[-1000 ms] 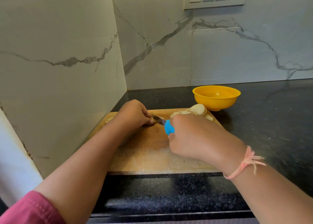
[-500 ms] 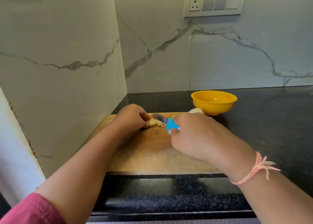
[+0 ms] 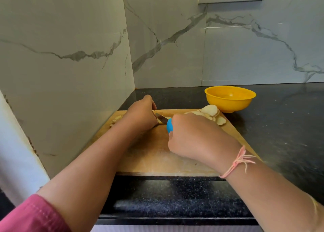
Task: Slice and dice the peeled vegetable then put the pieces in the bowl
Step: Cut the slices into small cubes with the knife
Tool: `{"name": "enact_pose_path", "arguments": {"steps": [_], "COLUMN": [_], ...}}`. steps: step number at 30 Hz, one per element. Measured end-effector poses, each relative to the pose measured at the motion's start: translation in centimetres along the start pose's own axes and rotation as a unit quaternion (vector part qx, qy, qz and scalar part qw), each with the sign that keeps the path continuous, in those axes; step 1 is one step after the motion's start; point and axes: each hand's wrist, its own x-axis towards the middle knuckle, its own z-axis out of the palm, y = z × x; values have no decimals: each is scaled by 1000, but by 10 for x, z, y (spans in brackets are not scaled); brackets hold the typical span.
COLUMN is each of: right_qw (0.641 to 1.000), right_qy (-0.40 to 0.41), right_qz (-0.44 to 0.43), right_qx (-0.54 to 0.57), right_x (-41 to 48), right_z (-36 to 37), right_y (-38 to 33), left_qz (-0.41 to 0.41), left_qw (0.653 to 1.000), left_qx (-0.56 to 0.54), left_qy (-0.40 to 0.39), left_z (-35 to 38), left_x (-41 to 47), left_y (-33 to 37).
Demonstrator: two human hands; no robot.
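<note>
1. Most of the dark counter point(image 3: 280, 126) near the corner was taken up by the wooden board point(image 3: 157, 158), its long side running left to right in front of the person.
2. 1 yellow bowl point(image 3: 228, 105) stood on the counter just beyond the board's far right corner. Its visible inside showed a glint and no pieces.
3. The right hand point(image 3: 194, 137) was closed round the blue handle of the knife point(image 3: 165, 122), with the blade pointing away and leftward at the left hand.
4. The left hand point(image 3: 140, 115) rested on the far left part of the board, fingers curled down and holding a pale piece point(image 3: 160, 121) of the vegetable. Most of it was hidden under the fingers, so its long axis could not be told.
5. The blade lay across that piece, right beside the left fingertips. The next cut seemed to turn on this: the piece lay just ahead and left of the right hand, and the left fingers would likely need to retreat leftward.
6. A pile of round slices point(image 3: 210, 111) lay at the board's far right, close to the bowl and nearer the right hand, apparently waiting to be diced.
7. A few small dice point(image 3: 116, 120) lay at the board's left edge, beside the left wrist and well apart from the bowl.
</note>
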Motion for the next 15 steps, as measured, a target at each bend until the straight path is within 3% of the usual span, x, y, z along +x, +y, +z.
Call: {"name": "enact_pose_path", "arguments": {"steps": [7,15], "right_qw": [999,1000], "right_qy": [-1,19], "right_qz": [-26,-6], "right_qx": [-18,23], "right_x": [-33,-52], "right_z": [-2,-13], "right_y": [10,30], "left_qz": [10,26], "left_qw": [1000,997], "left_qx": [11,-37], "left_qy": [10,-57], "left_z": [3,-6], "left_x": [-1,-6], "left_y": [0,-3]}}
